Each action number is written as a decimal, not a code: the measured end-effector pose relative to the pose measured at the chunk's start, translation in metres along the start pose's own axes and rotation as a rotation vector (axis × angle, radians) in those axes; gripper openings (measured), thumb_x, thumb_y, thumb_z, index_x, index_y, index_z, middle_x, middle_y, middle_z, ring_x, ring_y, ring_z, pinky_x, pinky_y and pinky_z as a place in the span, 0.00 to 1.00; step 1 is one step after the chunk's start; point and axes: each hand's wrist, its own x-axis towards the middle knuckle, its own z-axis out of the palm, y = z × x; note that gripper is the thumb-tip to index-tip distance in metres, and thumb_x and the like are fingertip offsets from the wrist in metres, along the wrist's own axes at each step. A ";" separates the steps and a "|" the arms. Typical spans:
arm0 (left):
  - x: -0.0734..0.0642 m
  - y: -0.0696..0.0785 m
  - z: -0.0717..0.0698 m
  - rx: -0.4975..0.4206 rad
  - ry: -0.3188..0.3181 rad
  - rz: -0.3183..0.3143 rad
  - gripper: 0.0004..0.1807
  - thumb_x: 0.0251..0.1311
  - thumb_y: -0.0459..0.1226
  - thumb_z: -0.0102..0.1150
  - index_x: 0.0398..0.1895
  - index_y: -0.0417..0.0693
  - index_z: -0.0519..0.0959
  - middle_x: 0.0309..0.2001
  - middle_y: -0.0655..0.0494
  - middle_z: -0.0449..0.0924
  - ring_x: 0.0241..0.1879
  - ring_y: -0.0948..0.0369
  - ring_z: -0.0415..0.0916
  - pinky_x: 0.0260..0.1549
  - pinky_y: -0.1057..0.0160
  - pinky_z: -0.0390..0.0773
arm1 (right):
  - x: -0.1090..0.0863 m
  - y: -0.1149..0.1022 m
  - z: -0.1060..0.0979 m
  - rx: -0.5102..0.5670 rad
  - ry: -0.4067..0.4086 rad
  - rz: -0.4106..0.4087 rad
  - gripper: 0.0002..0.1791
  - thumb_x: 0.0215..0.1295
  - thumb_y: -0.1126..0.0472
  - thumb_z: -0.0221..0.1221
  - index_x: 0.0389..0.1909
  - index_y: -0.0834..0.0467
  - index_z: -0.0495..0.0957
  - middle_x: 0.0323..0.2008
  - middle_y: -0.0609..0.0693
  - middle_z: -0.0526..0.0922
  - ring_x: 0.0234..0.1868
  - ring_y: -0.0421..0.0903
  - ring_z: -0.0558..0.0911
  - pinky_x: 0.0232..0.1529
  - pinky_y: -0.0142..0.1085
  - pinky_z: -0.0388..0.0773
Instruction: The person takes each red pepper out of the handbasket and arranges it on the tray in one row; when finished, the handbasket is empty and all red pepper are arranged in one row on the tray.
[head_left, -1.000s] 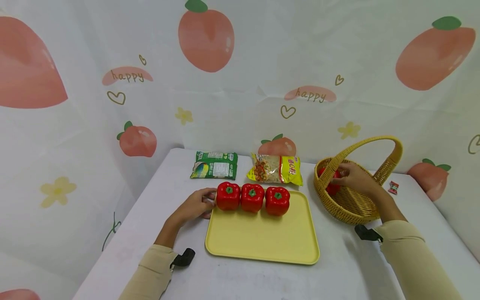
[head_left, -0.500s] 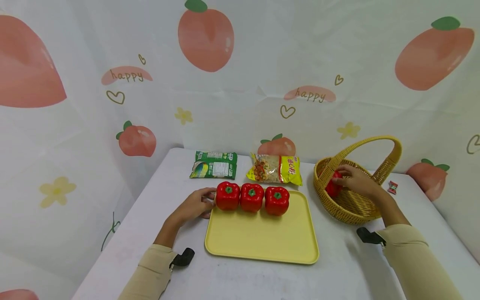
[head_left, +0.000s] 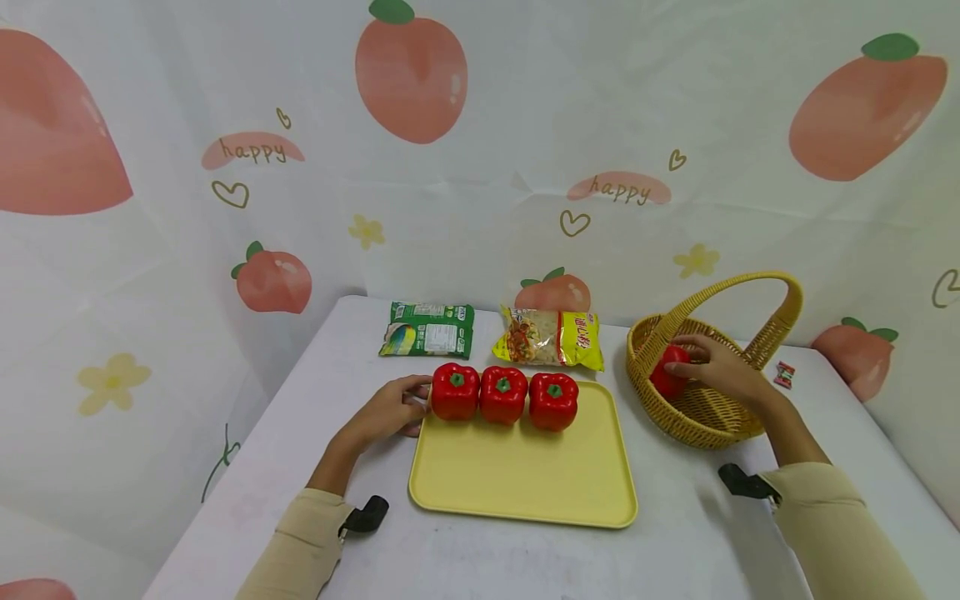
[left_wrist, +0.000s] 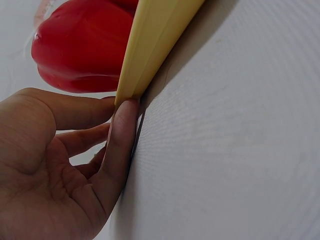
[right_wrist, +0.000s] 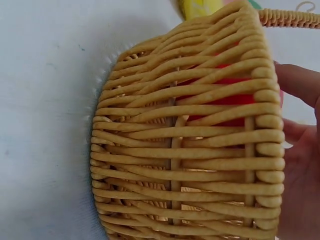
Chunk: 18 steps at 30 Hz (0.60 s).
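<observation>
Three red bell peppers, the left one (head_left: pixel 455 392), the middle one (head_left: pixel 503 395) and the right one (head_left: pixel 553 402), stand in a row along the back of a yellow tray (head_left: pixel 525 483). My left hand (head_left: pixel 390 408) pinches the tray's left rim between thumb and finger, close beside the left pepper; the left wrist view shows the thumb (left_wrist: pixel 122 125) against the rim. Inside a wicker basket (head_left: pixel 705 433), my right hand (head_left: pixel 716 367) holds another red bell pepper (head_left: pixel 669 373). In the right wrist view the basket's weave (right_wrist: pixel 200 150) partly hides that pepper and the fingers.
Behind the tray lie a green packet (head_left: pixel 427 330) and a yellow-and-clear food bag (head_left: pixel 550 337). A small red wrapped item (head_left: pixel 784 375) rests right of the basket. The basket's tall handle (head_left: pixel 720 287) arches above it. A printed cloth (head_left: pixel 480 208) hangs behind the table.
Inside the basket, my right hand and its pepper have shifted slightly toward me and to the right, and more of the pepper shows. The left hand, tray and three peppers stay put.
</observation>
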 end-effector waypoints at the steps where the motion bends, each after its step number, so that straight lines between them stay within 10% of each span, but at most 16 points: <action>1: 0.000 0.000 0.000 0.000 0.000 0.000 0.35 0.63 0.29 0.60 0.76 0.40 0.71 0.58 0.43 0.77 0.47 0.54 0.81 0.39 0.59 0.91 | -0.001 0.000 0.000 -0.013 0.005 -0.003 0.43 0.77 0.48 0.59 0.80 0.68 0.54 0.72 0.77 0.64 0.70 0.74 0.70 0.64 0.62 0.80; 14: 0.001 0.000 0.000 0.001 -0.001 -0.005 0.35 0.63 0.30 0.61 0.76 0.41 0.71 0.58 0.43 0.77 0.48 0.53 0.81 0.39 0.59 0.91 | -0.033 0.002 0.003 -0.019 0.130 -0.045 0.45 0.76 0.47 0.60 0.83 0.63 0.53 0.76 0.73 0.61 0.72 0.80 0.64 0.64 0.73 0.73; 18: 0.001 0.001 -0.001 0.001 -0.004 -0.005 0.34 0.64 0.30 0.60 0.76 0.40 0.70 0.58 0.43 0.77 0.48 0.54 0.81 0.39 0.59 0.91 | -0.044 0.000 0.003 -0.033 0.184 -0.055 0.45 0.74 0.49 0.62 0.83 0.62 0.54 0.76 0.73 0.62 0.72 0.78 0.65 0.58 0.60 0.83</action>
